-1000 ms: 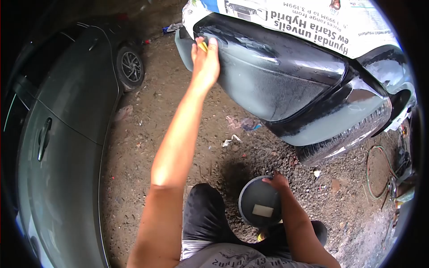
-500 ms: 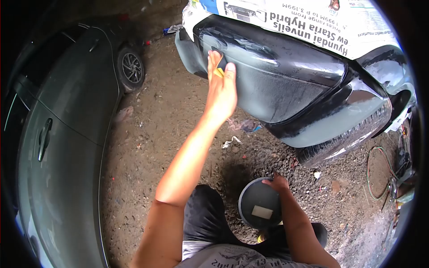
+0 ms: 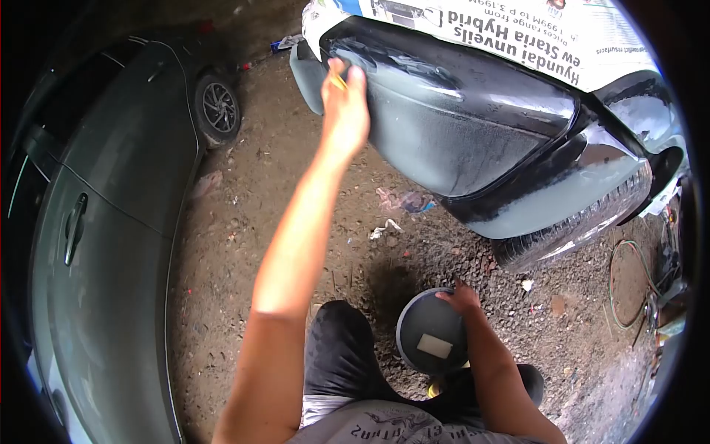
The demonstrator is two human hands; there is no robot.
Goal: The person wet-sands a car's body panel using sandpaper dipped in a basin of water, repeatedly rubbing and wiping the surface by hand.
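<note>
My left hand [image 3: 346, 118] reaches up to the far left end of a black car bumper [image 3: 458, 152] patched with grey primer. Between its thumb and fingers is a yellow folded piece of sandpaper [image 3: 338, 81], mostly hidden by the hand. Low in front of my knees, my right hand [image 3: 464, 298] grips the rim of a round dark bucket [image 3: 402, 329]. A pale rectangular block [image 3: 434, 346] lies inside the bucket, in what looks like dark water.
Newspaper [image 3: 510, 37] covers the car above the bumper, and a tyre [image 3: 569, 226] shows below its right end. A dark grey car [image 3: 111, 222] stands at left. Plastic litter [image 3: 405, 200] lies on the gravelly ground [image 3: 244, 200]. A thin hose [image 3: 614, 285] coils at right.
My left hand has moved up and left along the bumper with the sandpaper. My right hand stays at the bucket rim.
</note>
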